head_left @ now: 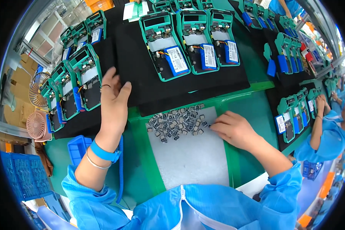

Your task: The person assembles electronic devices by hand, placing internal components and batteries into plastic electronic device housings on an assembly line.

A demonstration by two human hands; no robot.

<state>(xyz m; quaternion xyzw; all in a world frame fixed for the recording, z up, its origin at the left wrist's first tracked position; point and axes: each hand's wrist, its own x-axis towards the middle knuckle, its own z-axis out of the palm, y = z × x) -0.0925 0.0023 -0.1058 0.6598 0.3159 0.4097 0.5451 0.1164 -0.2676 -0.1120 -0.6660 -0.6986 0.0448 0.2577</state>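
Observation:
My left hand [113,97] lies flat on a black foam mat [142,76], fingers spread, next to several open green device housings [84,76] with blue battery packs. A ring sits on one finger and a blue wrist strap with a coiled cord on the wrist. My right hand [234,128] rests on a white pad [191,157], fingertips at the right edge of a pile of several small grey square parts [176,122]. I cannot tell whether a part is pinched between the fingers. Three more open green housings [191,42] lie on the mat beyond the pile.
Green bench surface [253,111] around the pad. More green housings on black mats at the right [295,119] and far back. Another person in blue [326,134] works at the right. Blue bin [77,147] and blue crate [25,174] at the left, small fans [38,88] beyond.

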